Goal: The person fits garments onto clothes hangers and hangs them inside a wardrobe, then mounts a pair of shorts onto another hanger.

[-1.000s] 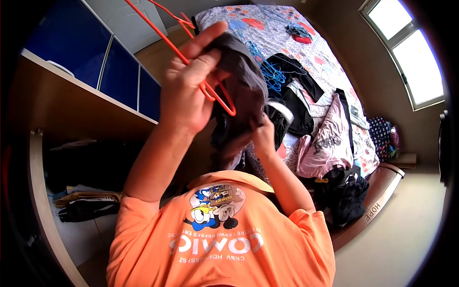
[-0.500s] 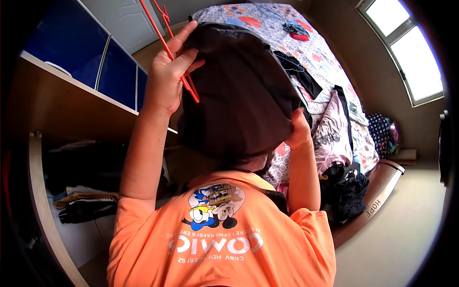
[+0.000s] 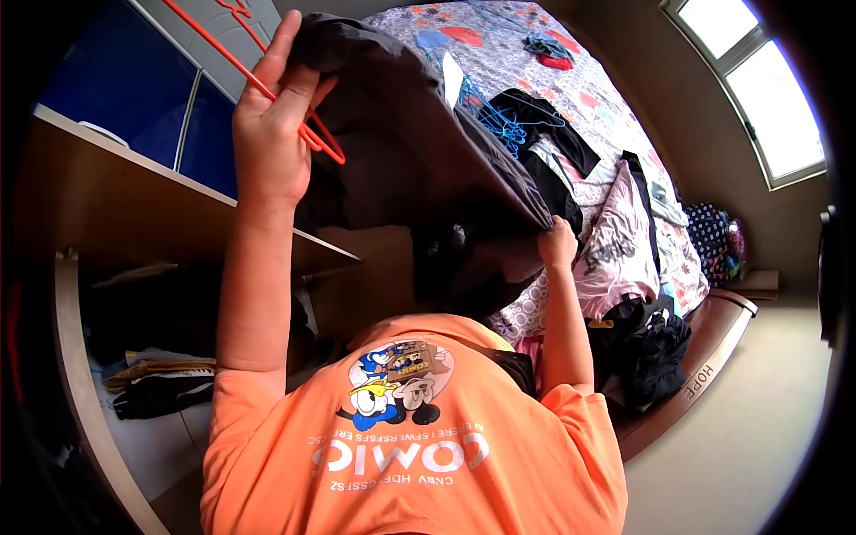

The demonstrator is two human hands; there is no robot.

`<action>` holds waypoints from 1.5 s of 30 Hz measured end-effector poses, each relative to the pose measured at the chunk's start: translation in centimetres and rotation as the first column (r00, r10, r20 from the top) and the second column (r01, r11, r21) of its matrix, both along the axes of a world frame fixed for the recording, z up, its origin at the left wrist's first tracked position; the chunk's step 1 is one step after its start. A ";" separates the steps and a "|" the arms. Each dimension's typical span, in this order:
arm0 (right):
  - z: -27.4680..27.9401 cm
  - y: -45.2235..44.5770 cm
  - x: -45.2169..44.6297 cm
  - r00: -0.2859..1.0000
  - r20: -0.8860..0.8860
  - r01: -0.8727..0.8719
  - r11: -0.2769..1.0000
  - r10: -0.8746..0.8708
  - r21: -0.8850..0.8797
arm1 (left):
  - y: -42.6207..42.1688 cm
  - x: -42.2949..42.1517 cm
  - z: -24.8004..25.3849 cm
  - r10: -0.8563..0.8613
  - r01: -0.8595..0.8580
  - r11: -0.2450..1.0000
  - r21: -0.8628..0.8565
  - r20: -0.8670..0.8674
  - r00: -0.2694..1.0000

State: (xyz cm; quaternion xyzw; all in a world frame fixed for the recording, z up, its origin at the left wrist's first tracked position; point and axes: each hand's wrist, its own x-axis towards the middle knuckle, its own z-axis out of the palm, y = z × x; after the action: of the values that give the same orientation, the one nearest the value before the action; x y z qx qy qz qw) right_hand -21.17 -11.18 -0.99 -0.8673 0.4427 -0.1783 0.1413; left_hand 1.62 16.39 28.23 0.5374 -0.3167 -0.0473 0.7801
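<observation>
A dark brown-black garment hangs stretched between my two hands; its exact kind does not show. My left hand, raised high, is closed around a red clothes hanger, with the garment's upper corner at its fingertips. One finger of that hand points upward. Lower and to the right, my right hand pinches the garment's edge and pulls it out sideways. Part of the hanger passes behind the left fingers.
Beyond the garment is a bed with a flowered sheet. On it lie blue hangers, a black garment, a pink shirt and a dark heap. A shelf edge and folded clothes are at left.
My left hand has moved left and up with the hanger. The garment is now spread wider and slanted, uncovering blue hangers on the bed. My right hand has dropped slightly with its edge.
</observation>
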 end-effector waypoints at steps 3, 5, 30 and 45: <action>0.7 -3.2 -1.2 0.974 0.149 -0.224 0.670 0.169 0.708 | -0.5 1.2 -0.9 0.101 -0.098 0.989 0.107 -0.022 0.995; 8.7 0.0 -0.5 0.862 0.455 -0.391 0.278 -0.225 0.878 | -0.6 2.2 -2.0 -0.023 -0.002 0.965 0.264 0.090 0.996; 17.1 12.3 8.5 0.367 0.929 -0.924 -0.136 -0.047 0.358 | 2.7 -4.5 -8.3 -0.546 0.402 0.836 -0.372 -0.503 0.670; 9.3 2.2 3.0 0.593 0.713 -0.787 -0.457 -0.374 0.415 | 2.8 1.7 -7.4 0.081 -0.037 0.958 0.285 -0.144 0.986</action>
State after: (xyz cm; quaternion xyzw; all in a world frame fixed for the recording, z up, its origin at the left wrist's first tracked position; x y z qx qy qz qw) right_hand -18.18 -8.97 8.30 -0.2701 0.0240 0.0180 0.9624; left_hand 3.32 19.23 20.83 0.6468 -0.2293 -0.1100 0.7190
